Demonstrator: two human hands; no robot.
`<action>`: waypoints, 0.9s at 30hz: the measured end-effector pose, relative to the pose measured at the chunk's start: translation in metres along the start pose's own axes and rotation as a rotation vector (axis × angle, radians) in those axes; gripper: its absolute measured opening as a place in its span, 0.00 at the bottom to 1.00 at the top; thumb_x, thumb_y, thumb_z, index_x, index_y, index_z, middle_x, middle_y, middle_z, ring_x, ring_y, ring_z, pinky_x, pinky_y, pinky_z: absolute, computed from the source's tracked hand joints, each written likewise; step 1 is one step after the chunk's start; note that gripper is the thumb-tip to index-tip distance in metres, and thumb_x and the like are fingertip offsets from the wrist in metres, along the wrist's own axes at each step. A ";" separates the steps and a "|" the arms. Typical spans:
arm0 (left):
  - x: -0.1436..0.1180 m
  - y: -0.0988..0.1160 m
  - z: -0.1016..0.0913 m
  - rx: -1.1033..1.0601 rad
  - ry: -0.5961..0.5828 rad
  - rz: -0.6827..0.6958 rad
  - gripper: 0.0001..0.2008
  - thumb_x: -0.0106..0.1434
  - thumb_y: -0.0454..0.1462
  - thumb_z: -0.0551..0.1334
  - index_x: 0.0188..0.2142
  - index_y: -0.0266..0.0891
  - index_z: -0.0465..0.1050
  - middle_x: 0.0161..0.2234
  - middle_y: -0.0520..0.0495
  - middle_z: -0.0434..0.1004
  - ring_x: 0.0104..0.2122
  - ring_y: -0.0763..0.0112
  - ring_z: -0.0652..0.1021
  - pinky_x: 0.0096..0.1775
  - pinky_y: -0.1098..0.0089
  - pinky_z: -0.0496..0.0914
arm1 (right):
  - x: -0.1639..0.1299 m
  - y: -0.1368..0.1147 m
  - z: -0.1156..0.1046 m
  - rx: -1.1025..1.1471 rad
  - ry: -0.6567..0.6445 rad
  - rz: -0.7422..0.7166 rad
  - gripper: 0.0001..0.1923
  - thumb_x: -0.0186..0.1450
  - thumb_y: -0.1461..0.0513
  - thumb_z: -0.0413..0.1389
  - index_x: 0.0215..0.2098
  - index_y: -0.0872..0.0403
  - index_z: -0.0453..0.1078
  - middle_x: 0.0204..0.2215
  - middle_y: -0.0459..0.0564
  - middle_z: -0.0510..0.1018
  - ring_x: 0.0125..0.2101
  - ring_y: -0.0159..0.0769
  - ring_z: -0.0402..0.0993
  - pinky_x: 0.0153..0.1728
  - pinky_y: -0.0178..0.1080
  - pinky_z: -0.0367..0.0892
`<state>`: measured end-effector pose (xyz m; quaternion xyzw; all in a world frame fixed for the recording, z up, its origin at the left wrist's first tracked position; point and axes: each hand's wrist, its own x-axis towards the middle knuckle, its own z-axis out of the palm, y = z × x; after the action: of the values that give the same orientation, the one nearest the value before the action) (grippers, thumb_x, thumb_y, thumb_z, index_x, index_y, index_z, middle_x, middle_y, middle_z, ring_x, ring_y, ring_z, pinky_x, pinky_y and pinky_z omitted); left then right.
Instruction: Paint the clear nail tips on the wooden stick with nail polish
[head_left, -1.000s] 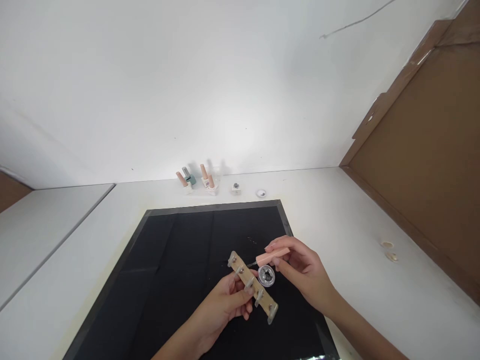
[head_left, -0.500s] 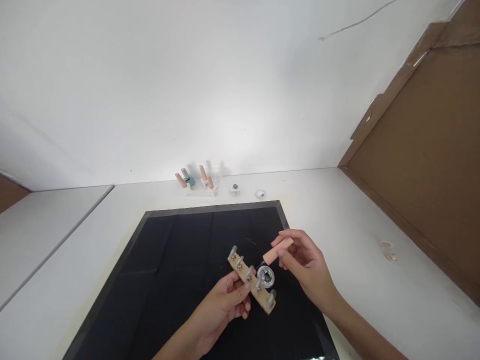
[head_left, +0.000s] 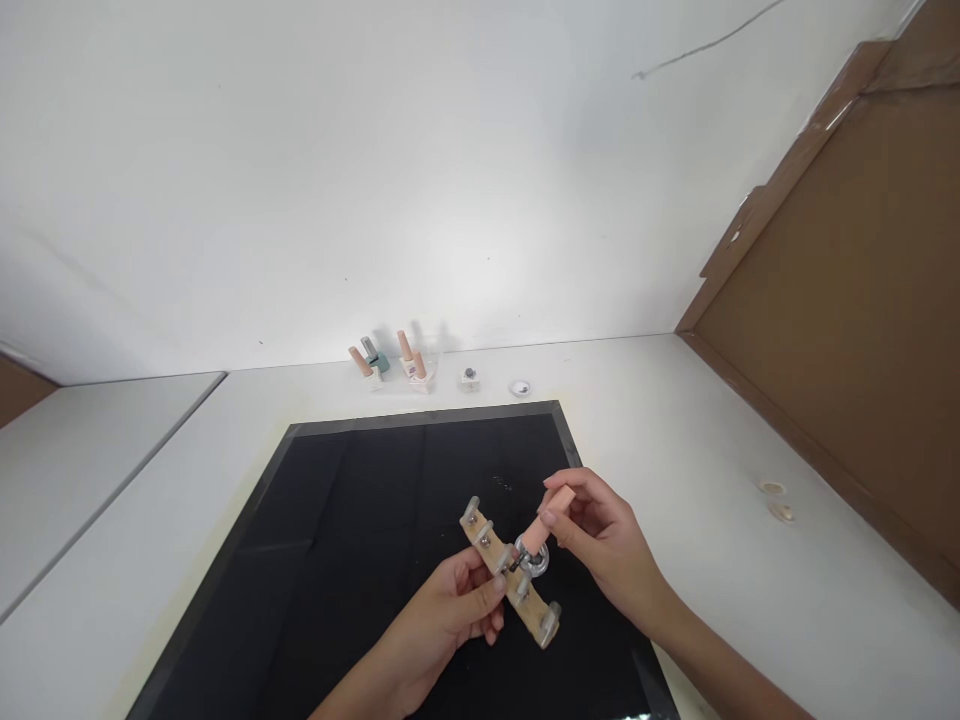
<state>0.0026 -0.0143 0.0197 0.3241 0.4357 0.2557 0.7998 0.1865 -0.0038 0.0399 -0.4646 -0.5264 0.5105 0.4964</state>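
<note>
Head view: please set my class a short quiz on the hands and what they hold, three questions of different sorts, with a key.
1. Multiple choice. What is the right hand holding?
A) a teal bottle
B) a peach-coloured cap
C) a pair of scissors

2. True or false: the left hand lies flat on the black mat, holding nothing.

3. Count: how many translucent tips are mounted along the wooden strip?

Key
1. B
2. False; it grips the wooden strip between thumb and fingers.
3. Five
</note>
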 end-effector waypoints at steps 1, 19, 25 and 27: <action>0.000 0.000 0.000 0.015 0.001 -0.001 0.16 0.52 0.42 0.67 0.35 0.33 0.68 0.23 0.54 0.66 0.22 0.81 0.66 0.27 0.74 0.61 | 0.000 0.000 0.000 0.003 -0.002 0.008 0.08 0.61 0.58 0.56 0.37 0.51 0.65 0.25 0.44 0.71 0.25 0.32 0.65 0.26 0.34 0.62; 0.001 -0.003 -0.001 0.119 -0.070 0.032 0.17 0.51 0.46 0.66 0.33 0.35 0.68 0.25 0.54 0.65 0.23 0.80 0.66 0.27 0.75 0.60 | 0.003 0.000 0.001 -0.054 -0.007 0.065 0.07 0.60 0.59 0.57 0.32 0.52 0.64 0.21 0.40 0.66 0.22 0.29 0.60 0.23 0.32 0.57; 0.000 -0.001 0.000 0.108 -0.059 0.024 0.17 0.51 0.45 0.66 0.33 0.35 0.69 0.25 0.54 0.65 0.23 0.80 0.65 0.27 0.74 0.60 | 0.002 0.000 0.000 -0.042 0.006 0.067 0.07 0.59 0.59 0.57 0.32 0.51 0.64 0.21 0.40 0.66 0.22 0.29 0.60 0.24 0.32 0.57; -0.001 -0.001 0.000 0.100 -0.053 0.018 0.17 0.51 0.45 0.66 0.33 0.35 0.69 0.25 0.54 0.65 0.23 0.80 0.66 0.28 0.74 0.61 | 0.002 0.000 -0.001 -0.054 0.012 0.070 0.07 0.59 0.59 0.57 0.32 0.51 0.64 0.21 0.40 0.65 0.22 0.29 0.60 0.24 0.33 0.57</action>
<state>0.0028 -0.0154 0.0197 0.3741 0.4238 0.2320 0.7916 0.1870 -0.0018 0.0402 -0.4988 -0.5205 0.5104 0.4688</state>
